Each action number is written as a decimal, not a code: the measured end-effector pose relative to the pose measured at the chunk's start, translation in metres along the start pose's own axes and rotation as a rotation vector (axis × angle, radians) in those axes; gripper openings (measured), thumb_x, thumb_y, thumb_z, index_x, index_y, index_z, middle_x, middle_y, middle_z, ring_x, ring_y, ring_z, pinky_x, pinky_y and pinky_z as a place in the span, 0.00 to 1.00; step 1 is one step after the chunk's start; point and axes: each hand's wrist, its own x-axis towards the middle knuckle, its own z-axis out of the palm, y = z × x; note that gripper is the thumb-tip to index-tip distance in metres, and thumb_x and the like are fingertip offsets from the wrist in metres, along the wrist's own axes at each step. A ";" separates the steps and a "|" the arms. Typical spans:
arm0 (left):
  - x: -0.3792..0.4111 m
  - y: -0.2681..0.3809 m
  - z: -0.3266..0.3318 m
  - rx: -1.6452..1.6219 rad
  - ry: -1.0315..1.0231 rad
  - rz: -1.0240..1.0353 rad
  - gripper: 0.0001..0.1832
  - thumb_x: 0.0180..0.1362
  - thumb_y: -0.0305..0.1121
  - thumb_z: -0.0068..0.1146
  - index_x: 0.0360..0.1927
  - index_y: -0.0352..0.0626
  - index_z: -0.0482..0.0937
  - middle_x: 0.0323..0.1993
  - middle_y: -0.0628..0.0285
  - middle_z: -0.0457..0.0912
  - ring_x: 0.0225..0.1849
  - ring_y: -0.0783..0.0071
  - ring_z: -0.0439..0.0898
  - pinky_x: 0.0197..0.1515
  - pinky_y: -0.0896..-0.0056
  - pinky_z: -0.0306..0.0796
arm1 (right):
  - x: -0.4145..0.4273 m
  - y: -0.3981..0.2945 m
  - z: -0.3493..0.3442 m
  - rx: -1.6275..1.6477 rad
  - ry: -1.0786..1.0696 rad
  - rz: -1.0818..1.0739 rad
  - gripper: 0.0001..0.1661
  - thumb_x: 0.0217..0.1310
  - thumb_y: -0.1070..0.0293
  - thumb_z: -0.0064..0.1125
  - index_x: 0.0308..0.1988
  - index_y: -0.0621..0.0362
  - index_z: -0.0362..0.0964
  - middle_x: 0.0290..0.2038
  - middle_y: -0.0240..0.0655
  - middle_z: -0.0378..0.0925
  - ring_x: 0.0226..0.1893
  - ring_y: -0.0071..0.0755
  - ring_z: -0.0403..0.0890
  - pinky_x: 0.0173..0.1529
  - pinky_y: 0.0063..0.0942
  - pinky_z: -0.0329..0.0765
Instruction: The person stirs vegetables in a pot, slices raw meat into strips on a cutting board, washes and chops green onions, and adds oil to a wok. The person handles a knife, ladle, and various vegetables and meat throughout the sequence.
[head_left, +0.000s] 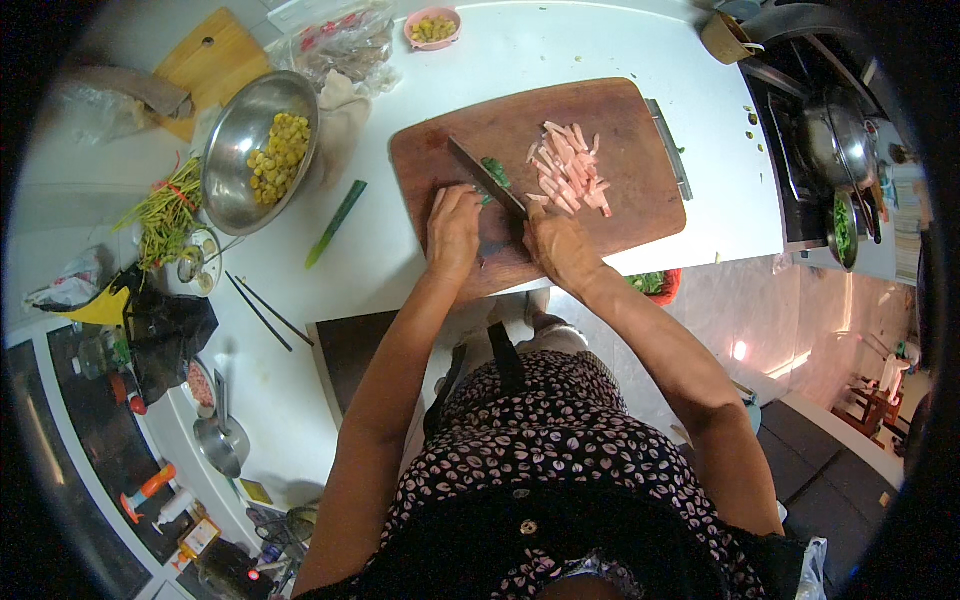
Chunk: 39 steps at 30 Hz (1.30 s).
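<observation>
My right hand grips the handle of a kitchen knife, whose blade slants up and left across a wooden cutting board. My left hand rests on the board left of the blade, its bent fingers holding down a green vegetable piece that they mostly hide. Cut green pieces lie against the blade's far side. Right of them is a loose heap of pale pink meat strips. A long green vegetable piece lies on the white counter, left of the board.
Left of the board stand a steel bowl of yellow chunks, bundled green stems and a pair of chopsticks. A small pink bowl sits behind. On the right is a stove with a lidded pan. A red-rimmed basket stands below the counter.
</observation>
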 end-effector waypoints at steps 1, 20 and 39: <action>0.001 0.000 -0.001 0.018 0.000 0.000 0.06 0.48 0.18 0.58 0.31 0.33 0.78 0.38 0.52 0.77 0.41 0.53 0.76 0.45 0.59 0.72 | 0.000 0.001 -0.001 0.019 0.039 -0.041 0.09 0.62 0.73 0.41 0.42 0.63 0.64 0.31 0.53 0.80 0.35 0.59 0.82 0.39 0.49 0.79; -0.010 -0.003 -0.008 -0.070 0.005 -0.215 0.10 0.47 0.14 0.58 0.33 0.34 0.73 0.38 0.55 0.74 0.35 0.59 0.77 0.38 0.64 0.73 | -0.007 -0.018 -0.014 0.031 -0.050 -0.036 0.09 0.62 0.72 0.42 0.41 0.65 0.63 0.28 0.59 0.78 0.33 0.64 0.80 0.37 0.53 0.76; -0.023 -0.011 -0.021 0.037 -0.013 -0.262 0.09 0.44 0.14 0.61 0.30 0.32 0.76 0.38 0.55 0.73 0.34 0.61 0.78 0.37 0.67 0.74 | -0.012 -0.044 0.000 -0.050 -0.189 0.055 0.12 0.64 0.73 0.41 0.46 0.64 0.65 0.33 0.53 0.81 0.36 0.56 0.83 0.40 0.47 0.80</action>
